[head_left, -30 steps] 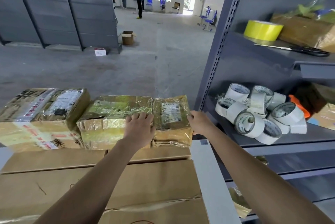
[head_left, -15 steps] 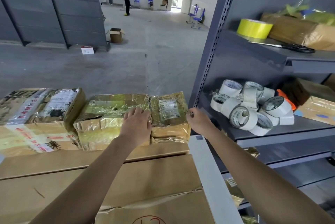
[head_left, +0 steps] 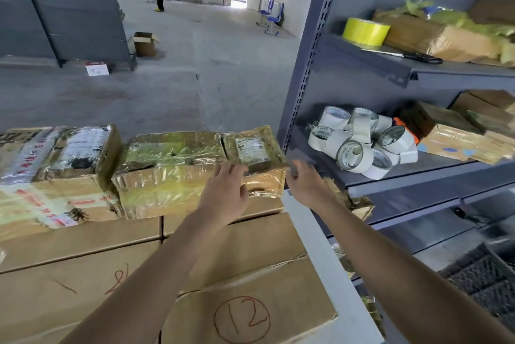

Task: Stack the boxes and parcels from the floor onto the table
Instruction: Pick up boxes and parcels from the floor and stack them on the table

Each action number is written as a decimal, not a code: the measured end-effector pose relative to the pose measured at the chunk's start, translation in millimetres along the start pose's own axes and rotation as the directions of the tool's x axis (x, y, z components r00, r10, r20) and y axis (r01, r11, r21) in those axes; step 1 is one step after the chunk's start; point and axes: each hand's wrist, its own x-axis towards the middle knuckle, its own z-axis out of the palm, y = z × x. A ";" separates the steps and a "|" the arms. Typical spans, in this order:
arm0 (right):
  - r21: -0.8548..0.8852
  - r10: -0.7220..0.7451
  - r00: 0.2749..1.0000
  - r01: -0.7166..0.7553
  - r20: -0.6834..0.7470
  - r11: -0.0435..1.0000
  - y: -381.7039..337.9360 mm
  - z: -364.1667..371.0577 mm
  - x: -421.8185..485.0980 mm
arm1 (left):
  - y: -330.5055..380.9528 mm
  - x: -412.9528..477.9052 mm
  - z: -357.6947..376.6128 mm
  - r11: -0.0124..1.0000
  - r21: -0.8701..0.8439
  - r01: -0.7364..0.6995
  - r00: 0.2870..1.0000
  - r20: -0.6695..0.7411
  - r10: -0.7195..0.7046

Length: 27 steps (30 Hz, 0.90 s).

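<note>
— Where are my fingers?
— Your left hand [head_left: 225, 190] has its fingers [head_left: 232, 171] loosely spread, gripping nothing, at the near edge of the small parcel [head_left: 252, 148]. Your right hand [head_left: 305, 186] is blurred, so I cannot tell.
— How will it handle?
— Probably light: dented card under glossy, slippery tape. It lies on the cartons [head_left: 242, 246] stacked on the tabletop [head_left: 323, 254]; take both short sides.

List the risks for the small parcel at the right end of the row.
1. The small parcel sits at the very end of the row, beside the gap to the shelf; a nudge might tip it off.
2. Its glossy wrap may slip under the left hand.
3. The right hand is close to the shelf edge and could hit it.
</note>
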 end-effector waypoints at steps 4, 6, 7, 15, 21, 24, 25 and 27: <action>0.027 -0.053 0.997 0.052 0.056 0.998 -2.9 -5.1 -17.7 | 10.4 -26.5 -9.0 0.998 0.022 0.066 0.997 0.035 -0.067; 0.048 -0.088 0.993 0.085 0.080 0.995 -5.9 -6.2 -27.7 | 17.4 -41.7 -12.7 0.992 0.043 0.115 0.993 0.035 -0.117; 0.060 -0.113 0.989 0.107 0.096 0.992 -7.4 -6.5 -34.3 | 22.0 -50.3 -13.7 0.988 0.046 0.150 0.988 0.034 -0.151; 0.071 -0.342 0.897 0.336 0.279 0.939 -7.1 5.0 -110.2 | 60.8 -153.9 -2.3 0.914 0.021 0.404 0.914 0.034 -0.405; 0.075 -0.493 0.775 0.508 0.396 0.858 -28.8 16.9 -182.8 | 71.3 -246.2 -22.8 0.815 0.041 0.578 0.816 -0.038 -0.577; 0.117 -0.560 0.705 0.573 0.435 0.811 -50.5 26.9 -214.2 | 75.8 -288.3 -38.8 0.769 0.033 0.639 0.768 -0.086 -0.635; 0.136 -0.577 0.686 0.584 0.444 0.800 -57.8 30.7 -225.1 | 76.7 -302.5 -43.2 0.753 0.043 0.656 0.753 -0.089 -0.651; 0.172 -0.607 0.654 0.604 0.453 0.779 -70.9 38.4 -248.4 | 77.2 -330.4 -49.8 0.723 0.060 0.689 0.725 -0.096 -0.682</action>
